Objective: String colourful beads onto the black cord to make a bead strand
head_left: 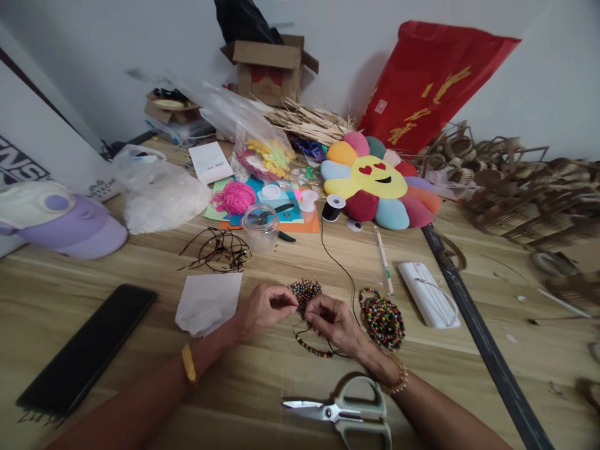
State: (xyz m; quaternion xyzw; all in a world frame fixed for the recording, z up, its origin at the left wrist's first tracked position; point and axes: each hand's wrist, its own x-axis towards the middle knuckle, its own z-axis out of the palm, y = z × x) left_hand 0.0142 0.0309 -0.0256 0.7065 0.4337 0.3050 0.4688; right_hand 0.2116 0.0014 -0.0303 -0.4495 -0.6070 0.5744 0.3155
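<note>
My left hand (265,307) is closed in a pinch on the left edge of a small mat of coloured beads (305,291) on the wooden table (469,369). My right hand (334,322) is closed too, pinching the beadwork and its thin black cord from the right. A short beaded strand (313,349) curls below my right hand. The black cord (344,269) runs up to a black spool (333,207). A second, larger beaded piece (383,319) lies just right of my right wrist.
Scissors (349,412) lie at the near edge, a black phone (89,349) at left, white paper (207,302) beside my left hand. A white mask (428,294), a clear jar (260,227), cord scraps (218,250), a flower cushion (377,181), a purple cap (60,219) and wicker pieces (515,187) crowd the back.
</note>
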